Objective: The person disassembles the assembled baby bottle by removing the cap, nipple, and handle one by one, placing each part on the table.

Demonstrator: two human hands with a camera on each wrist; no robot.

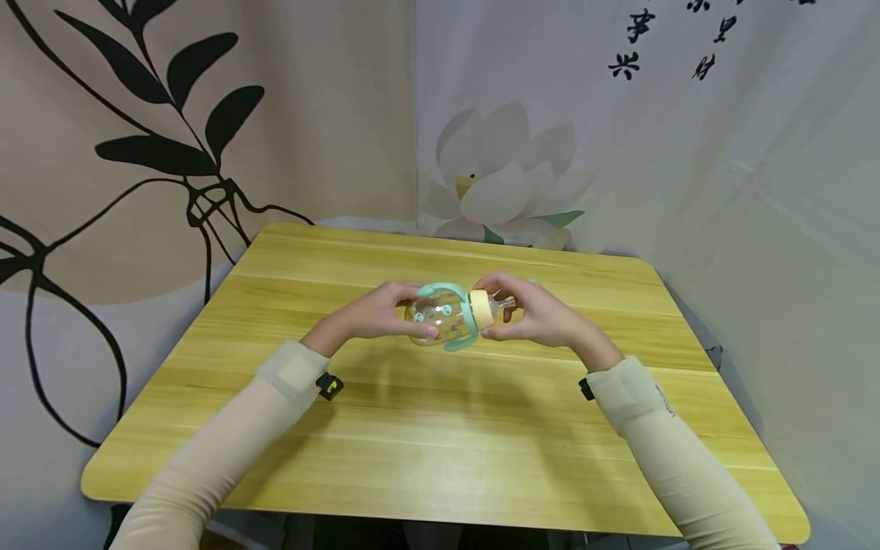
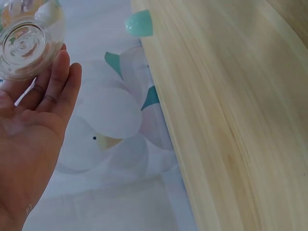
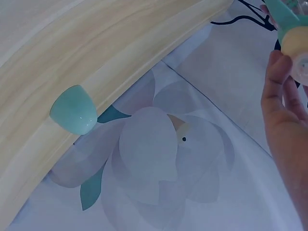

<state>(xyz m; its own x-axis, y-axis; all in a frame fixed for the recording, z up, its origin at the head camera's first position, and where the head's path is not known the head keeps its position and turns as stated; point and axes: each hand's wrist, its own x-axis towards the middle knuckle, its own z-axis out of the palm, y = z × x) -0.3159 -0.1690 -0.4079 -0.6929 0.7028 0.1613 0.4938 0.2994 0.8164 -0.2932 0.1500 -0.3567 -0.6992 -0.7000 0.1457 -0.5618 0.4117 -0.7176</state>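
Above the table, a clear baby bottle (image 1: 440,315) lies on its side in the air between both hands. My left hand (image 1: 374,312) grips its body from the left, thumb in front; the round base (image 2: 24,45) faces the left wrist camera. Mint-green handles (image 1: 471,325) surround the bottle near its yellow collar (image 1: 483,309). The thumb and fingers of my right hand (image 1: 543,312) pinch this collar, and a clear nipple (image 1: 506,302) points toward the right palm. In the right wrist view, the collar (image 3: 294,42) appears at the upper right edge.
A mint-green dome-shaped cap (image 3: 74,111) sits near the far edge of the wooden table (image 1: 412,451); my right hand mostly hides it in the head view. Printed cloths (image 1: 357,114) hang behind and beside the table.
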